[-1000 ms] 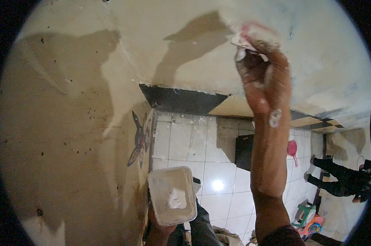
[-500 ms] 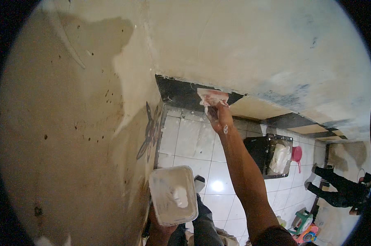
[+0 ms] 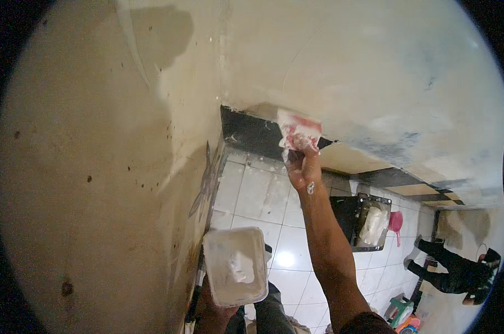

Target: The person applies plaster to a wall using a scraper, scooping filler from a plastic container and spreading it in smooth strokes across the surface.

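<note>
My right hand [image 3: 302,164] is closed on a flat, reddish putty spreader [image 3: 301,131] smeared with white paste. The spreader lies against the wall, where pale plaster meets the black tile band [image 3: 249,133]. White paste also clings to my fingers and wrist. At the lower left, my left hand [image 3: 221,312] supports a rectangular plastic tub [image 3: 212,267] from below. Its fingers are mostly hidden beneath the tub. Inside the tub, a lump of white paste [image 3: 242,271] sits amid smeared walls.
A stained side wall [image 3: 107,183] rises close on the left. On the white tiled floor [image 3: 257,189] stands a black box [image 3: 344,214] bearing a white bundle [image 3: 373,225], with a pink dipper [image 3: 395,221] beside it. Another person [image 3: 452,275] in dark clothes is at far right.
My right hand and the spreader have moved slightly up the wall, the blade now reaching over the plaster edge. The whole view has shifted a little; the tub stays in my left hand.
</note>
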Demonstrator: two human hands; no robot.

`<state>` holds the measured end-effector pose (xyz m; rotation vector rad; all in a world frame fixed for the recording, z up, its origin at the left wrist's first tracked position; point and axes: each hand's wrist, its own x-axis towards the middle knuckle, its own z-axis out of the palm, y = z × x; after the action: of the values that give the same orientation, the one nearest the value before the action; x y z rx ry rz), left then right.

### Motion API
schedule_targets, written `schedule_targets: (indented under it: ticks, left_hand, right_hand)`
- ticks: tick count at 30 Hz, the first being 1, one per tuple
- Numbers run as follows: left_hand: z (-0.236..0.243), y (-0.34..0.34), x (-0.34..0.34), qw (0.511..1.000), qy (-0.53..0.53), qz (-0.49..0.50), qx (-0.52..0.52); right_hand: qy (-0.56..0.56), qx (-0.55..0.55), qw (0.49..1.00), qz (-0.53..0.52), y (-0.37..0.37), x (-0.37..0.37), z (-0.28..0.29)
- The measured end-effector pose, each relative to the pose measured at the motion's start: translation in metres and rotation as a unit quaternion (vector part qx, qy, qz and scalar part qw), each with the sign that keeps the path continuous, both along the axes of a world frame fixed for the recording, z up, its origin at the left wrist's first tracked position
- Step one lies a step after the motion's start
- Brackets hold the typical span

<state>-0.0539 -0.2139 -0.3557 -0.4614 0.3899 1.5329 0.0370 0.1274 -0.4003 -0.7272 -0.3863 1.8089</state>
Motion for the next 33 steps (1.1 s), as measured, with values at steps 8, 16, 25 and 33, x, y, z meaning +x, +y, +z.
schedule_targets:
  ticks: [8, 16, 25, 33]
  left_hand:
    - [-0.027, -0.017, 0.003, 1.000, -0.016, -0.009, -0.019]
    - [0.024, 0.029, -0.007, 0.997, -0.015, -0.064, 0.045]
    - [-0.021, 0.006, 0.012, 0.999, -0.033, -0.026, -0.022]
    - [0.044, 0.036, -0.002, 0.992, 0.044, -0.069, 0.096]
  right_hand:
    - [-0.012, -0.018, 0.997, -0.072, 0.060, -0.005, -0.033]
    - [0.011, 0.051, 0.999, -0.007, -0.024, 0.004, 0.009]
    - [-0.128, 0.072, 0.989, -0.015, 0.073, -0.036, 0.005]
    - [0.001, 0.228, 0.972, -0.053, 0.026, -0.058, 0.294]
